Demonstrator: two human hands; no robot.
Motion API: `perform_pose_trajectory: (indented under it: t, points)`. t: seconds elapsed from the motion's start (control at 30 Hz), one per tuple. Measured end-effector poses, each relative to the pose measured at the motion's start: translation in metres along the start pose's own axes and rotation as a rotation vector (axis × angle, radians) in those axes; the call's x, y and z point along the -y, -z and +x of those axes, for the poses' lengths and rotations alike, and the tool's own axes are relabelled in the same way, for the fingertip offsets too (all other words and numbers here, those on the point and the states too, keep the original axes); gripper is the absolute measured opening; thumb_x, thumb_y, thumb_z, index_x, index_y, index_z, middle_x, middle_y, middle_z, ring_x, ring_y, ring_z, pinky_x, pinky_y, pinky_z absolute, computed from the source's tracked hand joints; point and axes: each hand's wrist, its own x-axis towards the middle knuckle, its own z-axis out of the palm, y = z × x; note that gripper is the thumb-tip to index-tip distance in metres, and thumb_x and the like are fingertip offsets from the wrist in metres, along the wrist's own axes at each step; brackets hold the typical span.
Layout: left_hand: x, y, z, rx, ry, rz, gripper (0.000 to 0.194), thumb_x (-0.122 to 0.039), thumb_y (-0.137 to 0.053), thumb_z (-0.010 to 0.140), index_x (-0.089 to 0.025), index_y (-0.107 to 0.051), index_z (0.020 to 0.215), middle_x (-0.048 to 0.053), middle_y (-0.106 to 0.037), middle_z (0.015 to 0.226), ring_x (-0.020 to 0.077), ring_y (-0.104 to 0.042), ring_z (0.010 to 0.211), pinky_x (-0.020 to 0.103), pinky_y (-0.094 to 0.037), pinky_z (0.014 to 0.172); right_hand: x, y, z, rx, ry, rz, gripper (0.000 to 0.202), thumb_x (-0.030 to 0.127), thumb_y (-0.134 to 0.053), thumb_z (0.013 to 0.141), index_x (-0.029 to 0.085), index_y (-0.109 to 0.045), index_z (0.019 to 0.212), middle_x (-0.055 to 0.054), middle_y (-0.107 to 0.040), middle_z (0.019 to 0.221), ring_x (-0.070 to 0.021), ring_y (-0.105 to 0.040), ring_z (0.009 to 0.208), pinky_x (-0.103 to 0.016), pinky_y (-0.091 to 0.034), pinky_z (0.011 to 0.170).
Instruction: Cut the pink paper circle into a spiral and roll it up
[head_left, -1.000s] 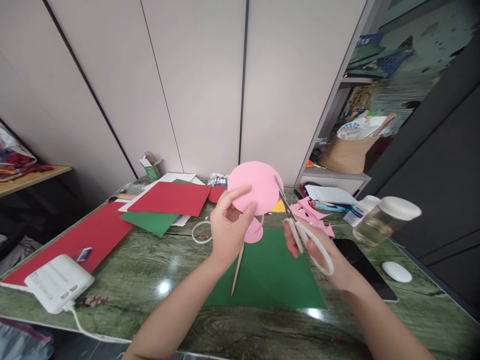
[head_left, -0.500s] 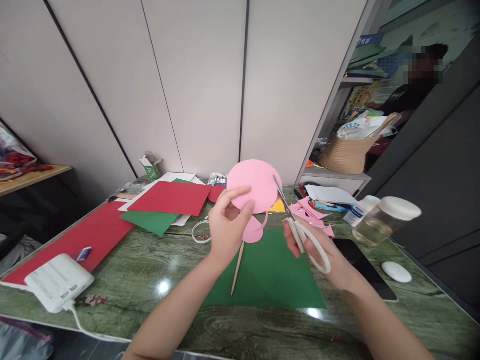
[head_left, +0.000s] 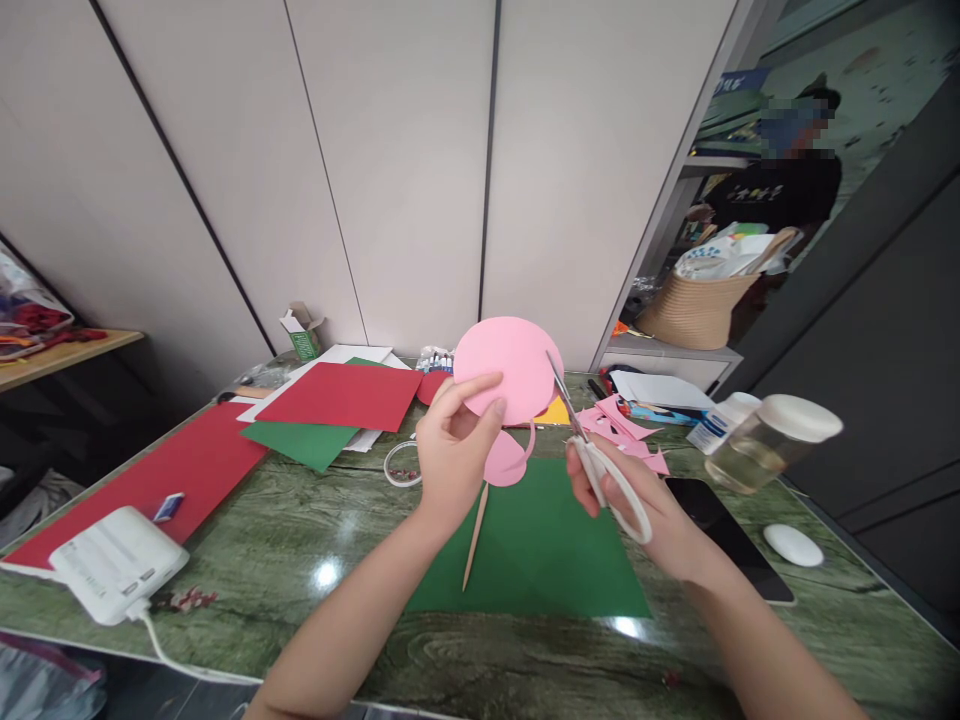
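Pinched between the thumb and fingers of my left hand [head_left: 457,450] is a round piece of pink paper [head_left: 506,360], held up above the table. My right hand [head_left: 637,500] grips white-handled scissors [head_left: 592,455], whose blades meet the right side of the pink round. A thin curled pink strip hangs below that edge. Under it, a smaller pink paper piece [head_left: 504,460] rests at the top of a green sheet [head_left: 547,540]. A pointed wooden stick [head_left: 475,540] lies on the green sheet, beside my left wrist.
Pink scraps [head_left: 619,425] lie beyond my right hand. To the right are a phone [head_left: 727,535], a lidded jar [head_left: 772,440] and a white oval object [head_left: 793,544]. Red sheets [head_left: 337,395], a tape roll [head_left: 403,465] and a white power adapter [head_left: 120,565] lie left. A person [head_left: 787,190] stands behind the shelf.
The scissors' handles have drawn closer together while the blades stay at the right edge of the pink round. The person in the background has shifted left.
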Motion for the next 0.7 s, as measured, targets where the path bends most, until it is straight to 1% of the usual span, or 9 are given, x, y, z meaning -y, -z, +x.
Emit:
perform_pose_trajectory:
  t: [0.1,0.2,0.4,0.5,0.63,0.7]
  points:
    - [0.0006,-0.0004,-0.0001,0.001,0.002,-0.007,0.023,-0.021,-0.065,0.074,-0.024,-0.067,0.097,0.005,-0.06,0.1,0.0164,-0.058,0.097,0.027,-0.052,0.078,0.0001,-0.0005,0.0005,-0.01,-0.01,-0.016,0.034,0.05,-0.029,0.093,0.021,-0.047,0.09,0.0,-0.048,0.068,-0.016,-0.042,0.064,-0.031,-0.033,0.062]
    - [0.0012,-0.0011,-0.0002,0.007,0.008,-0.025,0.026,-0.02,-0.066,0.073,-0.024,-0.066,0.1,0.005,-0.06,0.1,0.0161,-0.059,0.096,0.027,-0.052,0.078,0.0009,-0.0011,0.0013,-0.007,-0.028,-0.041,0.034,0.049,-0.029,0.094,0.021,-0.046,0.088,0.0,-0.048,0.066,-0.016,-0.042,0.064,-0.03,-0.033,0.062]
    - [0.0,-0.001,0.0,0.003,-0.006,-0.021,0.027,-0.017,-0.066,0.073,-0.024,-0.066,0.099,0.004,-0.06,0.1,0.0153,-0.059,0.096,0.026,-0.052,0.078,0.0018,-0.0018,0.002,-0.012,-0.044,-0.053,0.031,0.045,-0.028,0.095,0.021,-0.046,0.086,0.001,-0.047,0.065,-0.0156,-0.042,0.063,-0.029,-0.033,0.061]
    - [-0.0011,0.0,-0.0001,0.007,0.001,0.007,0.027,-0.016,-0.065,0.073,-0.023,-0.066,0.099,0.004,-0.06,0.099,0.0156,-0.059,0.095,0.026,-0.052,0.076,0.0009,-0.0016,0.0014,-0.019,-0.031,-0.031,0.031,0.046,-0.029,0.094,0.021,-0.046,0.088,0.0,-0.047,0.067,-0.0154,-0.042,0.063,-0.029,-0.034,0.061]
    - [-0.0019,0.0007,-0.0003,0.033,-0.008,0.039,0.028,-0.016,-0.063,0.073,-0.023,-0.066,0.1,0.005,-0.06,0.1,0.0164,-0.058,0.095,0.027,-0.051,0.079,0.0005,-0.0007,0.0012,-0.018,0.01,0.004,0.034,0.05,-0.028,0.094,0.021,-0.047,0.093,0.0,-0.047,0.068,-0.0151,-0.042,0.061,-0.03,-0.034,0.06]
    - [-0.0022,0.0005,-0.0002,0.049,-0.006,0.046,0.028,-0.015,-0.063,0.073,-0.023,-0.066,0.099,0.005,-0.06,0.099,0.0165,-0.058,0.094,0.027,-0.051,0.077,0.0008,-0.0003,0.0018,-0.022,0.01,0.007,0.035,0.05,-0.028,0.093,0.021,-0.046,0.094,0.0,-0.046,0.067,-0.0151,-0.042,0.06,-0.03,-0.034,0.06]
